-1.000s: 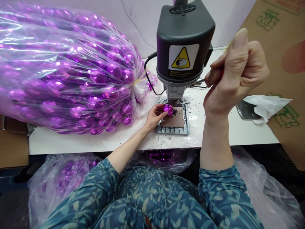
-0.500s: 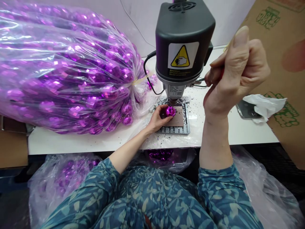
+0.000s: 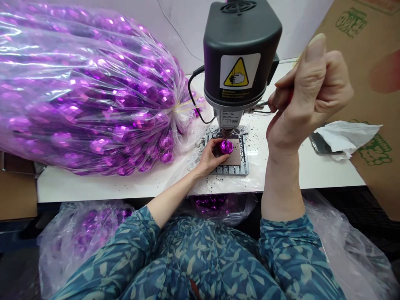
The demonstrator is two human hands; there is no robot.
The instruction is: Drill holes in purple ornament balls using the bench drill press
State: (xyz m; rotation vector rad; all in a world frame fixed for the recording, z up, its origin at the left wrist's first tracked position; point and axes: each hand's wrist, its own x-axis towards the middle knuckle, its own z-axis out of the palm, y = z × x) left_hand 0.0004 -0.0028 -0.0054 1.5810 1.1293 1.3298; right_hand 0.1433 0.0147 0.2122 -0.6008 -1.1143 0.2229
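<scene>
Under drill press [image 3: 242, 46], faceted purple ball [image 3: 227, 146] pinched by half-curled left hand [image 3: 208, 158], likely for steadiness; red handle [image 3: 291, 95] clenched in right hand [image 3: 310, 89].

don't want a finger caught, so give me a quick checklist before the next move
1. Right hand on red handle: ok, closed around it.
2. Left hand on purple ball: ok, thumb and forefinger at its side.
3. Ball centred under spindle: cannot tell, exact alignment hidden.
4. Left hand well away from spindle: not ok, close below it.
5. Table around base plate free of dark shavings: not ok, bits scattered.
</scene>
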